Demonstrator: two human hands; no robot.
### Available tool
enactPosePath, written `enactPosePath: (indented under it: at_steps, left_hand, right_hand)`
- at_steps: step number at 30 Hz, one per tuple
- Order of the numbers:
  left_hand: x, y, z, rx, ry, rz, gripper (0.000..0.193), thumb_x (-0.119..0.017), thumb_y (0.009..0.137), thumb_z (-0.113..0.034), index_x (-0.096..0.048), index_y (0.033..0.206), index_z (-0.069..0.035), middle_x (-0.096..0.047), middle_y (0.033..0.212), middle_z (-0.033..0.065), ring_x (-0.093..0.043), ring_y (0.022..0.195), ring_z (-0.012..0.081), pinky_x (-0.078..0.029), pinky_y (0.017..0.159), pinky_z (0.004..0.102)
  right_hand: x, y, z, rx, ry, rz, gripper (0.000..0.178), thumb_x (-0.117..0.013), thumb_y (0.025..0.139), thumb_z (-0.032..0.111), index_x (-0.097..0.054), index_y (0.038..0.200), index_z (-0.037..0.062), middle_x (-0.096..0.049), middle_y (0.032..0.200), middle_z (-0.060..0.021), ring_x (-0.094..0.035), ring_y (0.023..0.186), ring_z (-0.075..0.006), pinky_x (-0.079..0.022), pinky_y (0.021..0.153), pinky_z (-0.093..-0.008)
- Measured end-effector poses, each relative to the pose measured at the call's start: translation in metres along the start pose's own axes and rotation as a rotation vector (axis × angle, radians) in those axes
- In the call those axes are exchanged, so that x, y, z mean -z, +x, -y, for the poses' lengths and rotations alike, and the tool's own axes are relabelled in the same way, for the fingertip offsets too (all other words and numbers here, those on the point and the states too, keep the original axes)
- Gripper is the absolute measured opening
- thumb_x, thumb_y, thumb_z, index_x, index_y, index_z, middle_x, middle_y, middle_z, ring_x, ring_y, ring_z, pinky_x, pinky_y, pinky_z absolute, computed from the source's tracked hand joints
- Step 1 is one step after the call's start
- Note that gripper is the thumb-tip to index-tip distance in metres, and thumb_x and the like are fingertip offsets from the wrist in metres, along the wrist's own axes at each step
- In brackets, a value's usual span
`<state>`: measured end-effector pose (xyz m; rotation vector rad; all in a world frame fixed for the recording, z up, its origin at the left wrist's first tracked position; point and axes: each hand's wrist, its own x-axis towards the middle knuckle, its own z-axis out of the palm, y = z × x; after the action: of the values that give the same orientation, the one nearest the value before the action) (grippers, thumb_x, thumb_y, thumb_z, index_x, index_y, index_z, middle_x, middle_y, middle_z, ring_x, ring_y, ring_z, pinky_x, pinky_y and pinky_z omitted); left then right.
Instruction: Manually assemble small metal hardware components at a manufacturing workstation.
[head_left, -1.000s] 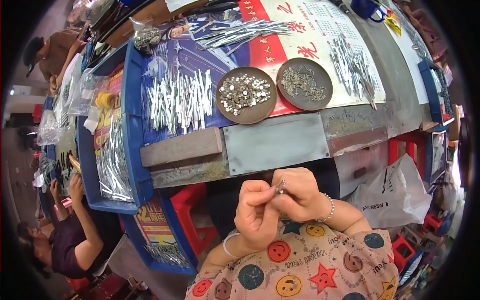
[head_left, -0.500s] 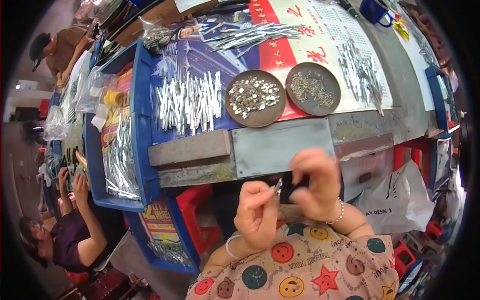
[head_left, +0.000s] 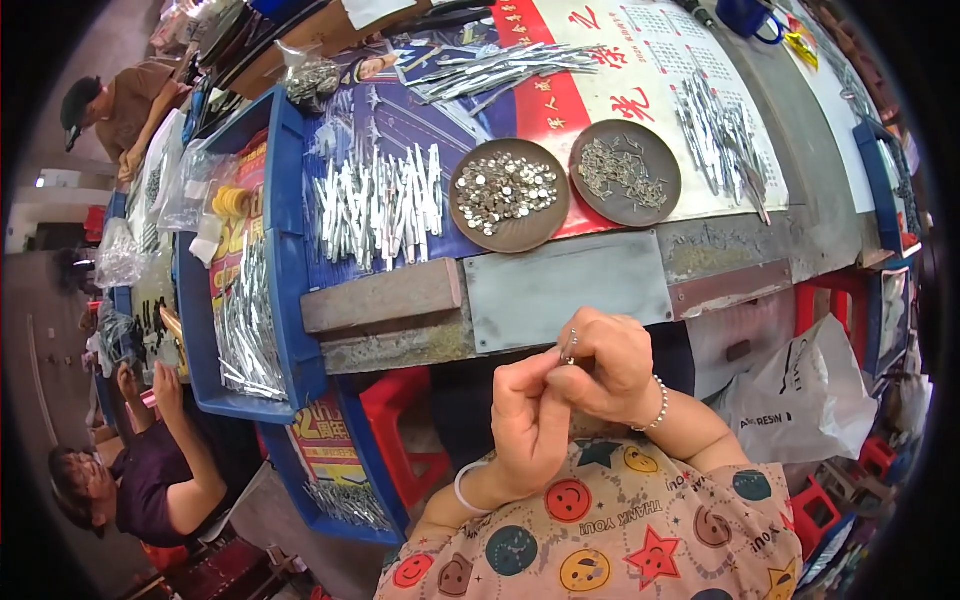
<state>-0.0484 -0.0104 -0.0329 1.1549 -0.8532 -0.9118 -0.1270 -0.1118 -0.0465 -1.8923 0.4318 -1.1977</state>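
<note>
My left hand (head_left: 524,422) and my right hand (head_left: 612,368) meet fingertip to fingertip above my lap, just short of the bench edge. Both pinch at a small shiny metal piece (head_left: 569,361), mostly covered by the fingers; its exact kind cannot be made out. Beyond them lies a flat grey metal plate (head_left: 570,290) on the bench. Behind that plate stand two round brown dishes: one dish (head_left: 476,232) holds small silvery discs, the other dish (head_left: 668,170) small thin metal pins.
Flat metal strips (head_left: 380,205) lie in a bundle left of the dishes, with more strips (head_left: 500,72) behind and at right (head_left: 718,140). A blue crate (head_left: 290,250) of strips stands left. A dark bar (head_left: 382,296) edges the bench. Two other people sit at left.
My right hand, blurred and apart before, has come in to meet my left fingertips at the small metal piece. The left hand has shifted slightly right.
</note>
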Motion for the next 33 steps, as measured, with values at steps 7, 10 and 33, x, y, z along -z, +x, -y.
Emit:
enactPosePath:
  at_steps: [7, 10, 33]
  left_hand:
    - [-0.006, -0.006, 0.02, -0.06, 0.112, -0.11, 0.02, -0.044, 0.094, 0.002, -0.038, 0.113, 0.002, -0.054, 0.101, 0.01, -0.054, 0.088, 0.011, -0.045, 0.08, 0.024]
    - [-0.007, -0.006, 0.022, 0.013, -0.05, -0.129, 0.018, -0.045, 0.094, 0.002, -0.039, 0.11, 0.001, -0.055, 0.098, 0.0096, -0.054, 0.082, 0.0096, -0.046, 0.073, 0.0212]
    - [-0.001, -0.011, 0.029, -0.037, -0.051, -0.132, 0.02, -0.046, 0.092, 0.004, -0.038, 0.11, 0.001, -0.053, 0.104, 0.0111, -0.055, 0.091, 0.0103, -0.045, 0.081, 0.0221]
  right_hand:
    - [-0.005, -0.014, -0.011, 0.034, -0.185, -0.085, 0.021, -0.069, 0.077, 0.011, -0.051, 0.069, 0.0041, -0.05, 0.059, -0.0073, -0.05, 0.046, -0.0209, -0.038, 0.042, -0.0292]
    - [-0.002, -0.017, -0.012, -0.253, -0.008, 0.033, 0.018, -0.066, 0.079, 0.011, -0.053, 0.071, 0.0025, -0.05, 0.059, -0.0085, -0.049, 0.046, -0.0208, -0.039, 0.043, -0.029]
    - [-0.013, -0.02, -0.016, 0.089, 0.068, -0.147, 0.023, -0.063, 0.075, -0.008, -0.049, 0.089, 0.003, -0.052, 0.064, -0.0077, -0.053, 0.054, -0.022, -0.05, 0.056, -0.0352]
